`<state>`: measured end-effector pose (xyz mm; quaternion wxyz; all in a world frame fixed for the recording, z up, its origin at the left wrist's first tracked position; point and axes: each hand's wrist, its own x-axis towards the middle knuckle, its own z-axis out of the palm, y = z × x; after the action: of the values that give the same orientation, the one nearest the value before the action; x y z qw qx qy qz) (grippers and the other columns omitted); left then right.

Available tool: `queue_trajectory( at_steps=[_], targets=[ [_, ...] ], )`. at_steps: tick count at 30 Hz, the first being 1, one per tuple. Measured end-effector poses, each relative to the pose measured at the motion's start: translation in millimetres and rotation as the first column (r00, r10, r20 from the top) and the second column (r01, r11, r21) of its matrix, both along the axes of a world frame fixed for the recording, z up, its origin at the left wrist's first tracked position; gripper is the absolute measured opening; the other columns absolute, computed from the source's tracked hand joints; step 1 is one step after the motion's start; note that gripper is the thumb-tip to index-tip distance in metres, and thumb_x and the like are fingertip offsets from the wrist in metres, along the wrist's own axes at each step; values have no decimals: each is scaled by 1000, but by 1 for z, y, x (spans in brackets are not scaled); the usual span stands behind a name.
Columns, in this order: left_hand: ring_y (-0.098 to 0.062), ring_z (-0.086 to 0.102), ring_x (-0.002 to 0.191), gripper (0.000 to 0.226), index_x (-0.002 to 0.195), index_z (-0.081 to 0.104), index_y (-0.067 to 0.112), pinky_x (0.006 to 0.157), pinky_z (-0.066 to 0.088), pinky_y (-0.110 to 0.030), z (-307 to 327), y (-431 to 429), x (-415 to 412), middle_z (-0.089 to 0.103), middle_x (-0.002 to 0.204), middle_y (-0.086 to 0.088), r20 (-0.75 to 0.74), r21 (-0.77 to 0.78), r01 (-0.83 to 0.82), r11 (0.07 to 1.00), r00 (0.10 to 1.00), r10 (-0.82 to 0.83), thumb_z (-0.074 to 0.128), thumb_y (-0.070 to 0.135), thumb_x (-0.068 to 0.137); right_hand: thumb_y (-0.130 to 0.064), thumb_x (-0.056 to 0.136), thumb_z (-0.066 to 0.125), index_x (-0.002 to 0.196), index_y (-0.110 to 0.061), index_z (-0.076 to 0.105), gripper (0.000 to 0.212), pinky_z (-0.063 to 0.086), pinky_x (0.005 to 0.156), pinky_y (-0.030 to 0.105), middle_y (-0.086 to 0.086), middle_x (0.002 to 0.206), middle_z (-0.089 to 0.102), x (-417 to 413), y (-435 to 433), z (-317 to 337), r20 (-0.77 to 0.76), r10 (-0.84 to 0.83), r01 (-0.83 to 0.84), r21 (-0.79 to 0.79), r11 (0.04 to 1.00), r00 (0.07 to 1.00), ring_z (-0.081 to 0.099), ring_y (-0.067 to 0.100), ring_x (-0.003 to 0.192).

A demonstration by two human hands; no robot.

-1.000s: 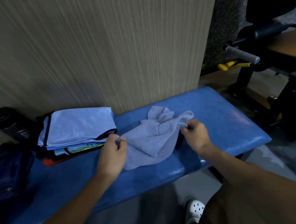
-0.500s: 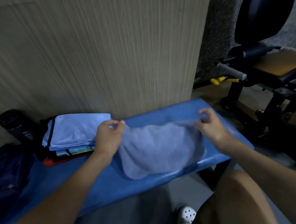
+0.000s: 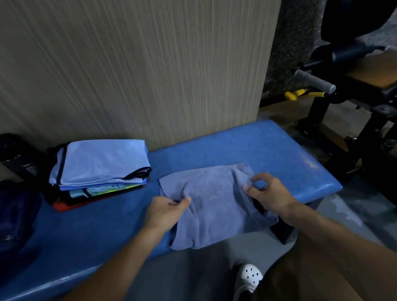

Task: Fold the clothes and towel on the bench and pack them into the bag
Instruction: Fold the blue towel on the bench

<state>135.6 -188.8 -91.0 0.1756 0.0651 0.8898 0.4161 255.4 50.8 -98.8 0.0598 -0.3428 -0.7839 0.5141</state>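
Note:
A grey-blue towel (image 3: 214, 202) lies spread on the blue bench (image 3: 266, 148), its near edge hanging over the front. My left hand (image 3: 164, 210) pinches the towel's left side. At the right side my right hand (image 3: 270, 194) has thumb and fingers curled at the cloth; whether it grips is unclear. A stack of folded clothes (image 3: 101, 168), light blue on top, sits further left on the bench. The dark blue bag (image 3: 4, 219) lies at the bench's left end.
A black bottle (image 3: 11, 155) stands behind the bag against the wood-grain wall panel (image 3: 134, 59). Black gym equipment (image 3: 368, 78) with a grey handle and yellow pin stands to the right. My white perforated shoe (image 3: 250, 276) is on the floor below the bench.
The towel went from crumpled, to held up stretched between both hands, to laid flat on the bench. Both hands have come down to its near sides.

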Motion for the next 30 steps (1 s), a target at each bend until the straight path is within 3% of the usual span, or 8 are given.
queue_trajectory(
  at_steps=[5, 8, 12, 15, 18, 21, 24, 30],
  targets=[
    [-13, 38, 55, 37, 56, 55, 1, 57, 34, -30, -13, 1, -6, 43, 54, -1, -28, -18, 5, 1000, 1000, -5, 69, 17, 86, -20, 89, 71, 108, -15, 57, 24, 55, 66, 36, 15, 81, 68, -2, -7, 4, -104, -81, 72, -93, 993, 991, 66, 29, 74],
    [-15, 48, 64, 20, 80, 65, -5, 61, 41, -30, -5, 3, -8, 57, 68, -7, -61, 151, -66, 986, 995, 76, 64, 11, 91, -4, 92, 64, 99, -7, 63, 8, 50, 61, 22, 9, 81, 64, -2, -4, 7, -202, -118, 101, -90, 991, 972, 59, 19, 68],
    [-11, 52, 73, 5, 100, 59, 8, 62, 41, -16, 33, 5, -9, 58, 85, 1, -152, 334, -109, 936, 974, 168, 56, 6, 97, 3, 93, 57, 87, -13, 64, 18, 45, 63, 14, 1, 79, 61, -3, 6, 28, -333, -137, 125, -56, 991, 933, 53, 13, 71],
    [-5, 49, 64, 34, 114, 57, 21, 59, 43, -9, 64, 0, -14, 56, 79, 4, -243, 388, -38, 921, 960, 142, 47, -4, 96, 2, 94, 56, 95, -11, 66, 17, 44, 63, 12, -3, 78, 60, -6, 18, 58, -401, -141, 148, -14, 989, 905, 53, 11, 72],
    [-9, 60, 77, 49, 118, 67, 22, 81, 56, -33, 94, -6, -25, 69, 91, -1, -329, 373, 58, 926, 941, 73, 41, -10, 92, 4, 93, 55, 101, -13, 66, 22, 43, 61, 12, 2, 83, 62, -6, 32, 94, -443, -114, 135, 15, 991, 889, 53, 11, 73],
    [-4, 54, 61, 51, 118, 70, 20, 66, 51, -23, 128, -11, -29, 64, 76, 5, -336, 384, 41, 923, 937, 98, 38, -9, 91, 8, 93, 53, 105, -9, 66, 24, 40, 55, 8, -1, 78, 63, -4, 40, 134, -489, -100, 125, 17, 992, 866, 53, -2, 60],
    [5, 58, 71, 38, 114, 72, 15, 75, 45, -12, 160, -19, -26, 68, 84, 8, -352, 504, 70, 861, 927, 131, 50, -8, 91, 8, 90, 58, 108, -3, 65, 22, 46, 58, 11, 0, 78, 64, 1, 41, 172, -556, -126, 128, -37, 991, 822, 56, -4, 58],
    [-19, 48, 74, 40, 101, 70, 42, 79, 47, -35, 196, -42, -26, 55, 73, -9, -456, 469, 176, 866, 888, 66, 67, 4, 88, 15, 84, 63, 128, -2, 54, 48, 51, 68, 11, 7, 100, 65, 18, 30, 209, -539, 66, 14, 144, 990, 840, 61, 8, 81]
  ],
)
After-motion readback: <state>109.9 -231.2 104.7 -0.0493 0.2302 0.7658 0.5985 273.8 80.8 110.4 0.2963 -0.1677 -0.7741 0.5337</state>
